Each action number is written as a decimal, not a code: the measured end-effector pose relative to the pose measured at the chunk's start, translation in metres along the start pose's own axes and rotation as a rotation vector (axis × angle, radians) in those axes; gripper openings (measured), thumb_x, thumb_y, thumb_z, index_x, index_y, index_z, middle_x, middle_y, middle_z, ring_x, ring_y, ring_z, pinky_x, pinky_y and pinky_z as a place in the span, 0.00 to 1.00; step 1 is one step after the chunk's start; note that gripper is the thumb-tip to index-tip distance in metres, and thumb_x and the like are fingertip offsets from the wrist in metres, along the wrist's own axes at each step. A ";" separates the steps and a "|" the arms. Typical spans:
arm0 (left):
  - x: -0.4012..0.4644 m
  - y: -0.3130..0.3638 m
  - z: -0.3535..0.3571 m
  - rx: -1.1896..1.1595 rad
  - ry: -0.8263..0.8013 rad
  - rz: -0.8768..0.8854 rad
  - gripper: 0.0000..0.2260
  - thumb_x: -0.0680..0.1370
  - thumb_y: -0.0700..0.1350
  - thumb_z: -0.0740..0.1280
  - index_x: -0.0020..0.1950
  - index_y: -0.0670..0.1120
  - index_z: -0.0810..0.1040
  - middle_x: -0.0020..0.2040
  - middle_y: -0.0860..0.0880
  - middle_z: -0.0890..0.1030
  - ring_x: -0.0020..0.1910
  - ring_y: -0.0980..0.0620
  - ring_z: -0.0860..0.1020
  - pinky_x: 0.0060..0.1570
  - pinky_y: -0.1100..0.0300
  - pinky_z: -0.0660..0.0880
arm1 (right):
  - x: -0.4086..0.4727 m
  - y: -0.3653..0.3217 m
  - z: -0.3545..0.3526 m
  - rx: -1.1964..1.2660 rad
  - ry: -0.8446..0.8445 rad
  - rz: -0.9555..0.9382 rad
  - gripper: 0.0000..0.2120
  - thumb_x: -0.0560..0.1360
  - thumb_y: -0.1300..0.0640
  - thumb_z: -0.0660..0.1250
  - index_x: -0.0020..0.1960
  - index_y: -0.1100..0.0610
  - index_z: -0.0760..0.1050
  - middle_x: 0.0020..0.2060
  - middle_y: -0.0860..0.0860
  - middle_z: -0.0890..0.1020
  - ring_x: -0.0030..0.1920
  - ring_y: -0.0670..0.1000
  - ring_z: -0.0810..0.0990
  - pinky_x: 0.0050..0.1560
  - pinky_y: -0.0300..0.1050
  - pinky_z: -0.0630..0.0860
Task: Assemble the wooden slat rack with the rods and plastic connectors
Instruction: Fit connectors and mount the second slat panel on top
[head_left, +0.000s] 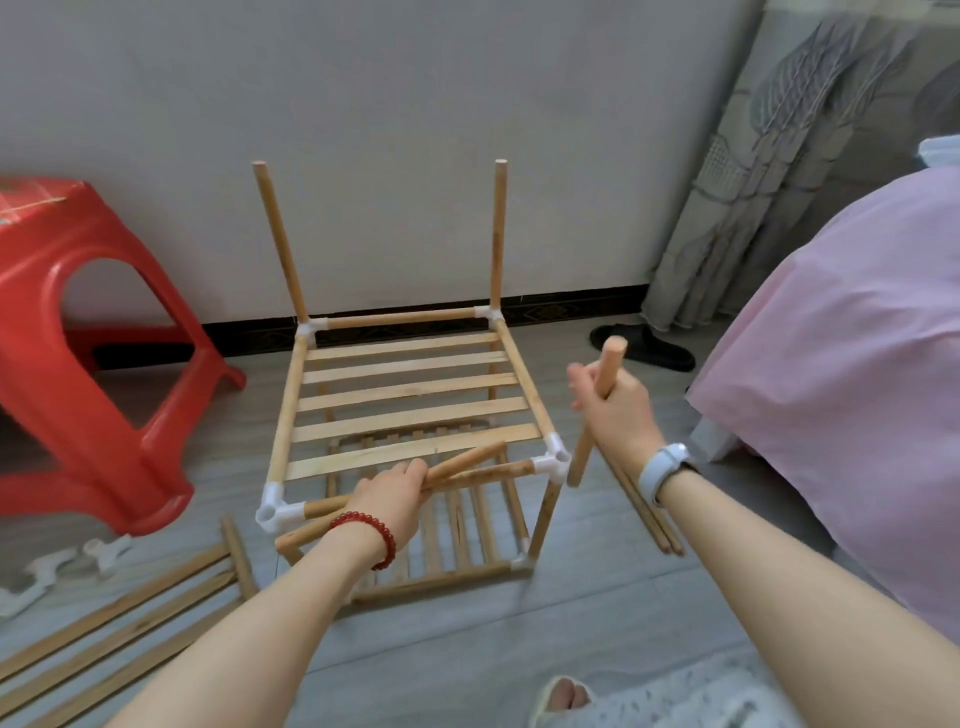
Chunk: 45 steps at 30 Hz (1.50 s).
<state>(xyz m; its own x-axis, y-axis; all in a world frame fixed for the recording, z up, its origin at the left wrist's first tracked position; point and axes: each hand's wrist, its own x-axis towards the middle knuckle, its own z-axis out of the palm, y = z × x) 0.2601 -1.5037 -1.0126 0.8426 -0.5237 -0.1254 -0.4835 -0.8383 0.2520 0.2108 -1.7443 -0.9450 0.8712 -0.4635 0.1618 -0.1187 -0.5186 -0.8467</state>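
Rack half-built (two rods upright), pale slats.

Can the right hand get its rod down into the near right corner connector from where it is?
Probably yes: the right hand grips its rod just beside the connector, whose upward socket looks empty and unobstructed.

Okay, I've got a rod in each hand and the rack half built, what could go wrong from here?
1. The two far rods stand free at the top with no connectors, so pushing a new rod in may wobble the rack.
2. Your left hand grips a loose rod lying across the front rail; it may knock the near right connector.
3. Loose rods on the floor sit beside the rack, easy to step on.
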 end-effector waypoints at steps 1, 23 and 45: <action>0.001 0.003 0.001 -0.007 0.006 -0.008 0.04 0.82 0.43 0.54 0.49 0.52 0.62 0.52 0.50 0.74 0.48 0.49 0.75 0.50 0.55 0.68 | 0.003 -0.009 -0.006 0.116 0.111 0.010 0.15 0.79 0.50 0.59 0.40 0.58 0.73 0.34 0.52 0.78 0.37 0.48 0.78 0.54 0.50 0.75; 0.000 0.013 0.000 -0.028 -0.014 -0.063 0.03 0.82 0.44 0.54 0.50 0.51 0.62 0.46 0.52 0.73 0.44 0.51 0.72 0.56 0.51 0.69 | 0.006 -0.046 0.006 0.437 0.199 -0.184 0.20 0.80 0.60 0.58 0.29 0.57 0.64 0.20 0.47 0.68 0.20 0.43 0.69 0.28 0.45 0.72; 0.006 0.010 0.000 0.000 -0.041 -0.052 0.06 0.81 0.42 0.55 0.58 0.49 0.66 0.45 0.52 0.72 0.43 0.53 0.71 0.53 0.54 0.70 | 0.013 -0.042 -0.003 0.489 0.324 0.006 0.19 0.81 0.57 0.55 0.31 0.56 0.63 0.22 0.51 0.66 0.19 0.43 0.66 0.25 0.37 0.71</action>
<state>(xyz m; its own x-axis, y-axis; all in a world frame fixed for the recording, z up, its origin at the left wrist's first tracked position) 0.2602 -1.5155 -1.0108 0.8562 -0.4851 -0.1775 -0.4393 -0.8646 0.2439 0.2259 -1.7309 -0.9055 0.6716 -0.7016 0.2381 0.1775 -0.1597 -0.9711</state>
